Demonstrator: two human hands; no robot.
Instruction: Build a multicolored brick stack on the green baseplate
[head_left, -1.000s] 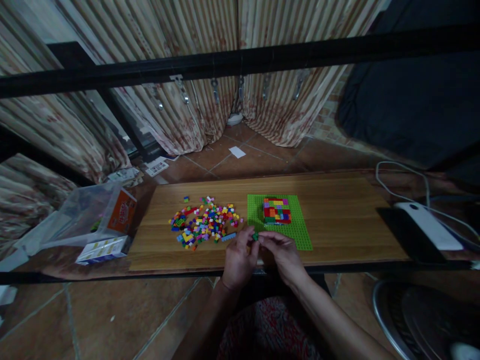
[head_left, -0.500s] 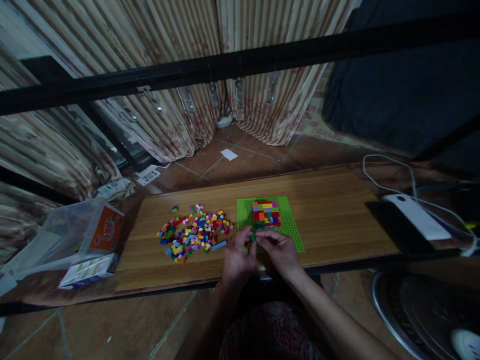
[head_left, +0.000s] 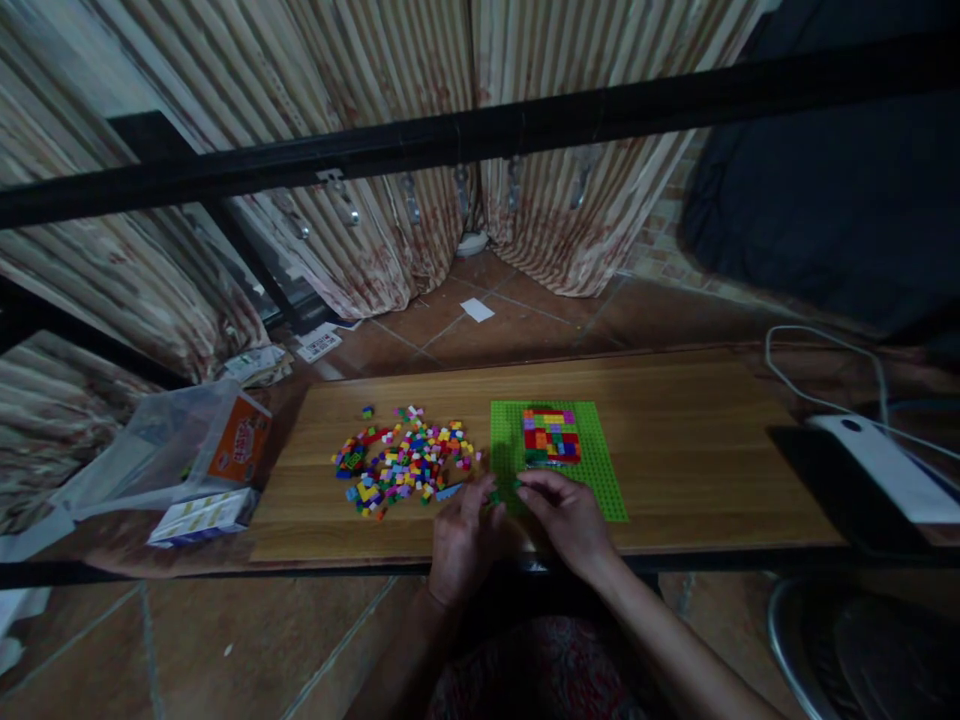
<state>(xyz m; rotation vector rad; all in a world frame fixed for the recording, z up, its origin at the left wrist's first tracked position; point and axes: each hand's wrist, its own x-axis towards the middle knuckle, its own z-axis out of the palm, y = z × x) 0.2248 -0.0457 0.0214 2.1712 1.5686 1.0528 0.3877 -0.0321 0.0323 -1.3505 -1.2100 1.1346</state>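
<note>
My left hand [head_left: 466, 538] is closed in a pinch on a small dark green toy brick [head_left: 494, 495], in front of the baseplate's near left corner. A little to its right, my right hand [head_left: 568, 517] pinches another small green brick [head_left: 517, 484] between thumb and forefinger. The two hands are slightly apart. Behind them lies a bright green studded baseplate [head_left: 600, 470], bearing a square build of multicoloured bricks [head_left: 551, 437]. A loose pile of small bricks [head_left: 412, 460] spreads left of the plate. A long blue brick [head_left: 448, 492] lies beside my left hand.
Everything stands on a low wooden table [head_left: 697, 450]. Left of it are a clear plastic bin [head_left: 165, 440] with an orange label and a white-and-purple box [head_left: 202, 517]. At the right lie a black mat [head_left: 832, 490] and a white device [head_left: 885, 465] with a cable. A dark bar [head_left: 420, 135] crosses beyond.
My hands were together at one green piece; now they have drawn apart, a green brick in each. The whole view has shifted, with the table appearing further right.
</note>
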